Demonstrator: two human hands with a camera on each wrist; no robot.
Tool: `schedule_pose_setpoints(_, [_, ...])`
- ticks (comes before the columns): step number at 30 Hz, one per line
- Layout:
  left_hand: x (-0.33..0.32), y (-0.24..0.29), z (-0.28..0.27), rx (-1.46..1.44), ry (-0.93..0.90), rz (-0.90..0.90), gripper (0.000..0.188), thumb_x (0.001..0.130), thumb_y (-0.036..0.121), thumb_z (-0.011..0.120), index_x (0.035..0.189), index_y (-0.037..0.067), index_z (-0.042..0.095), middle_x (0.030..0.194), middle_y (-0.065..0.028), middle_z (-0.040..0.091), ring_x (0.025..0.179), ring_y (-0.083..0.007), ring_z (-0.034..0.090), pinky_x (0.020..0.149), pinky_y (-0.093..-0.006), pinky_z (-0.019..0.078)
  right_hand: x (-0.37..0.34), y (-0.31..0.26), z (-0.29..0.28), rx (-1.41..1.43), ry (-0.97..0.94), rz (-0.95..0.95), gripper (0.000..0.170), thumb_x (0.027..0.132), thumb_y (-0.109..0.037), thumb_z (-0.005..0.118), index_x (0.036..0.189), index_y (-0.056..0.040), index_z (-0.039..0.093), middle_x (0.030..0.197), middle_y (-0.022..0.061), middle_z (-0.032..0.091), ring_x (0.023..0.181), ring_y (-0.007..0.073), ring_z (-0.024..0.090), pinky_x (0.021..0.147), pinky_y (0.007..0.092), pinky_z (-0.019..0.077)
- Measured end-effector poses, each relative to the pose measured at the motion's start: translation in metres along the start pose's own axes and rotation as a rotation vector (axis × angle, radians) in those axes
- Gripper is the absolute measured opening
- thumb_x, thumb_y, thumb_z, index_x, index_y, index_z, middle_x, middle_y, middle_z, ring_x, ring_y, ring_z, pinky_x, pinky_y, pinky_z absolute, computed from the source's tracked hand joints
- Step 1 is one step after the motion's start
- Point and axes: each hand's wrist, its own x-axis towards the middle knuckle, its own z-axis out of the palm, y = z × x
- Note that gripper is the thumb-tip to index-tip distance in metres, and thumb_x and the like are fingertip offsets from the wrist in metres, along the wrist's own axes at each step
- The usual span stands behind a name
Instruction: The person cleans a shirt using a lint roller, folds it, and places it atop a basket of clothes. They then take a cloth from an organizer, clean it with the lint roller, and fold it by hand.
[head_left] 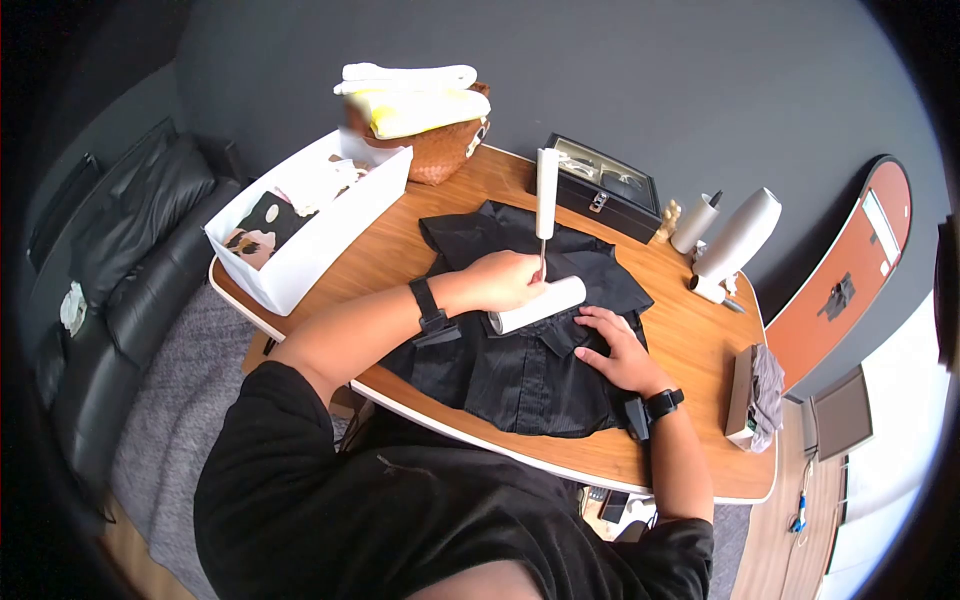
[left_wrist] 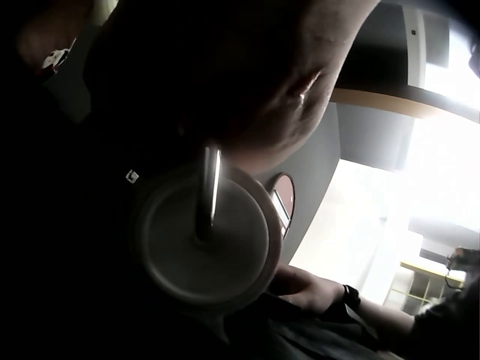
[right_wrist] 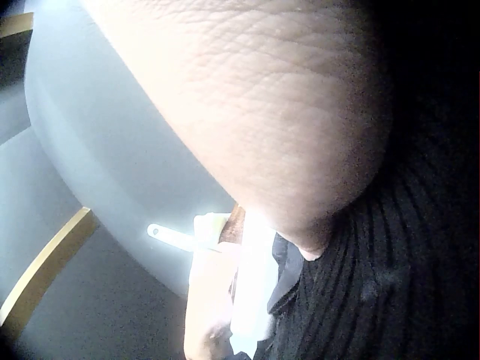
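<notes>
A black pleated garment [head_left: 520, 385] lies spread on the wooden table. My left hand [head_left: 503, 283] grips a lint roller by its thin metal rod, with the white handle [head_left: 546, 195] sticking up above the fingers. The white roll [head_left: 545, 305] lies against the garment. Its round end [left_wrist: 206, 251] fills the middle of the left wrist view, with the rod running into it. To the right of the roll, my right hand [head_left: 622, 358] rests on the garment, fingers spread. Ribbed black cloth [right_wrist: 390, 292] shows beside it in the right wrist view.
A white box [head_left: 330, 235] with clothes stands at the left, beside a brown basket [head_left: 445, 150] topped with towels. Behind the garment are a black glasses case [head_left: 605, 190] and a silver hair dryer [head_left: 740, 238]. A small box [head_left: 745, 400] with grey cloth sits far right.
</notes>
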Motion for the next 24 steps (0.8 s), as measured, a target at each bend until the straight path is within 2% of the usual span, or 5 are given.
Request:
schedule_pose_setpoints(11, [-0.014,0.032,-0.002,0.116,0.022,0.034,0.021,0.096,0.027,0.065,0.104,0.007,0.065,0.088,-0.0172,0.073,0.084,-0.0399,0.072,0.073,-0.0491,0.0561,0.001,-0.006,-0.002,0.009,0.022,-0.012,0.052,0.093,-0.023,0.077,0.139,-0.0075,0.058,0.146,0.0136,0.056,0.137,0.0337,0.051,0.114,0.0426,0.0400])
schedule_pose_setpoints(13, [-0.018,0.040,-0.005,0.203,-0.033,0.066,0.025,0.096,0.028,0.065,0.109,0.007,0.063,0.090,-0.0184,0.073,0.084,-0.0404,0.072,0.073,-0.0499,0.0563,0.003,-0.017,-0.005,0.191,0.111,0.091,0.057,0.087,-0.016,0.082,0.139,-0.0058,0.058,0.127,0.0151,0.063,0.117,0.0285,0.061,0.104,0.0389,0.0487])
schedule_pose_setpoints(18, [-0.023,0.036,-0.015,0.171,-0.105,0.247,0.041,0.090,0.032,0.075,0.116,0.005,0.059,0.092,-0.0177,0.072,0.090,-0.0405,0.070,0.076,-0.0477,0.0561,0.003,-0.039,-0.012,0.253,0.174,0.099,0.070,0.083,-0.012,0.086,0.144,-0.0069,0.051,0.095,0.0045,0.060,0.085,0.0156,0.059,0.079,0.0300,0.0515])
schedule_pose_setpoints(21, [-0.018,0.035,-0.034,0.082,-0.228,0.314,0.042,0.089,0.034,0.079,0.115,0.005,0.062,0.093,-0.0125,0.072,0.088,-0.0304,0.071,0.076,-0.0400,0.0553,-0.001,-0.048,-0.014,0.458,0.095,0.091,0.074,0.084,-0.014,0.088,0.147,-0.0110,0.049,0.077,-0.0054,0.052,0.069,0.0069,0.048,0.064,0.0271,0.0448])
schedule_pose_setpoints(24, [-0.003,0.020,-0.051,-0.312,-0.393,0.027,0.037,0.098,0.037,0.073,0.112,0.003,0.070,0.091,-0.0055,0.070,0.083,-0.0127,0.062,0.075,-0.0297,0.0520,-0.001,-0.059,-0.020,0.582,-0.073,0.207,0.066,0.086,-0.013,0.087,0.143,-0.0119,0.054,0.078,-0.0047,0.055,0.071,0.0067,0.052,0.067,0.0256,0.0451])
